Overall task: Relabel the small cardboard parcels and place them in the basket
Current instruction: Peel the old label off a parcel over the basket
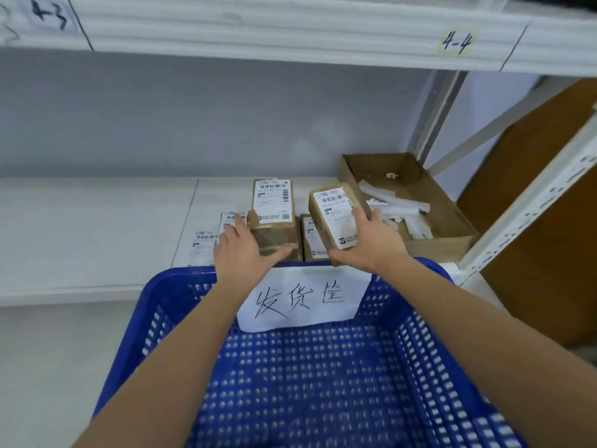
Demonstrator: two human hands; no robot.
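Right hand (365, 244) at frame centre-right, fingers wrapped round a small labelled parcel (336, 215), tilted and lifted off the shelf (97, 221), probably bound for the basket. Left hand (240, 250) at centre, fingers fairly straight against the side of the stacked parcel (274, 221), seemingly steadying it; thumb near its front. Third parcel (311, 239) flat between the two. Loose labels (206, 244) lying left of the stack, within reach for sticking. Blue basket (168, 305) in lower frame, holding no parcels yet. Cardboard tray (452, 221) at right catching peeled backing strips (397, 205).
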